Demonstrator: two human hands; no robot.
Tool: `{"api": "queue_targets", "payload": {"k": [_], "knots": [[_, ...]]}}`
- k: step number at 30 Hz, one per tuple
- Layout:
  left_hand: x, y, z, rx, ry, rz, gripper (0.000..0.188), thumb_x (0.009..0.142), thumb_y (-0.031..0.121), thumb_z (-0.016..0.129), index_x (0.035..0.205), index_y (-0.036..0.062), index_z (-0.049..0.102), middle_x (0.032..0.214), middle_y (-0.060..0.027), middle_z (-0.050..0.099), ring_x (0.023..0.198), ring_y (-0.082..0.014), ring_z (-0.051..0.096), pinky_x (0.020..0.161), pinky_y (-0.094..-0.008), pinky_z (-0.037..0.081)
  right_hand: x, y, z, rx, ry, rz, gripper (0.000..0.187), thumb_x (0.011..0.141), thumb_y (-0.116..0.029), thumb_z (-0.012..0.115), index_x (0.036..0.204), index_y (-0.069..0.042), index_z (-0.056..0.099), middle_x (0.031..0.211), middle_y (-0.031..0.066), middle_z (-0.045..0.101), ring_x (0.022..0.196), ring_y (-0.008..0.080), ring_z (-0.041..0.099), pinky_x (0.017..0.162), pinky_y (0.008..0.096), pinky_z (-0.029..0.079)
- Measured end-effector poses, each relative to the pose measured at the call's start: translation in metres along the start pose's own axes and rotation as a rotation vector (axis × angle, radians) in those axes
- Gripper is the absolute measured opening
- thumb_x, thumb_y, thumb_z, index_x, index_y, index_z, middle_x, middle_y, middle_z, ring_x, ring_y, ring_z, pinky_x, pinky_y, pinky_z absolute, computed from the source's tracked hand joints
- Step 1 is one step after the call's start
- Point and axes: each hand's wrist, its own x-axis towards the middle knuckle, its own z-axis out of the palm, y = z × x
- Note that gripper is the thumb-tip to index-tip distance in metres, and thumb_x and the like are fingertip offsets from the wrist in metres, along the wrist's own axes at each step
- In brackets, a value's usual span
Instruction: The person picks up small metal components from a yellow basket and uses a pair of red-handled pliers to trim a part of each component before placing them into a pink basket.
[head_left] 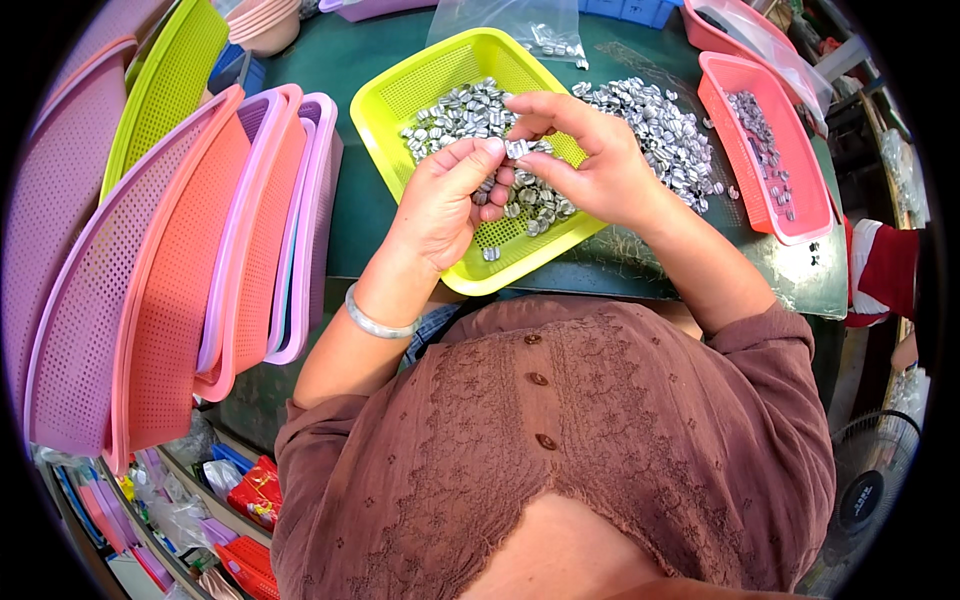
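A short row of small silvery metal pieces with dark grooves (521, 149) is held up between my two hands. My left hand (448, 197) is closed, its thumb and forefinger pinching the left end of the row and the other fingers curled beneath. My right hand (602, 160) reaches in from the right, thumb and curled fingers on the same row, forefinger raised above it. Both hands are over a yellow-green perforated plastic basket (497, 278), which holds many loose pieces (462, 112) of the same kind. Parts of its contents are hidden behind my hands.
A large heap of the same pieces (655, 135) lies on the green table (350, 235) right of the basket. Beyond stands a pink basket (806, 215) with smaller grey bits. Stacked perforated baskets (180, 330) crowd the left. A clear plastic bag (505, 18) lies at the back.
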Motion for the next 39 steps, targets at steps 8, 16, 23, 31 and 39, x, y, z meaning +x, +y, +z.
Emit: {"api": "queue_targets", "payload": {"k": [8,16,23,31,39], "knots": [[0.001,0.000,-0.002,-0.007,-0.018,-0.016,0.012,0.086,0.016,0.051,0.082,0.0069,0.056,0.070,-0.0005,0.056,0.058,-0.0071,0.049,0.049,-0.0187,0.040,0.001,-0.002,0.001,-0.106,-0.001,-0.070,0.042,0.070,-0.001,0.064,0.110,-0.003,0.051,0.088,0.0089,0.059,0.080,0.0191,0.060,0.071,0.0279,0.047],[0.000,0.001,-0.001,-0.019,-0.015,-0.033,0.011,0.086,0.016,0.050,0.083,0.0067,0.056,0.069,-0.0008,0.056,0.057,-0.0077,0.050,0.049,-0.0188,0.040,0.002,-0.004,0.004,-0.095,0.047,-0.096,0.044,0.066,-0.001,0.063,0.108,-0.007,0.051,0.081,0.0063,0.058,0.077,0.0251,0.055,0.069,0.0334,0.045],[0.000,0.002,-0.002,-0.025,-0.040,-0.038,0.011,0.086,0.016,0.049,0.085,0.0066,0.056,0.072,-0.0014,0.055,0.059,-0.0082,0.049,0.051,-0.0193,0.040,0.004,-0.007,0.003,-0.118,0.038,-0.149,0.046,0.063,0.001,0.063,0.107,-0.006,0.052,0.080,0.0062,0.058,0.076,0.0255,0.055,0.067,0.0340,0.044],[0.000,0.003,-0.001,-0.055,-0.065,-0.025,0.013,0.087,0.017,0.049,0.087,0.0064,0.056,0.072,-0.0011,0.055,0.060,-0.0087,0.049,0.051,-0.0200,0.040,0.004,-0.004,0.002,-0.180,0.034,-0.228,0.045,0.063,0.001,0.064,0.106,-0.006,0.052,0.082,0.0074,0.058,0.075,0.0268,0.055,0.067,0.0352,0.044],[0.003,0.003,-0.009,-0.184,-0.077,0.030,0.019,0.086,0.020,0.045,0.090,0.0030,0.053,0.079,-0.0066,0.055,0.065,-0.0142,0.051,0.053,-0.0225,0.042,0.008,0.019,-0.002,-0.259,-0.080,-0.119,0.024,0.065,-0.003,0.062,0.088,-0.004,0.058,0.081,0.0083,0.057,0.080,0.0280,0.053,0.072,0.0360,0.043]]}}
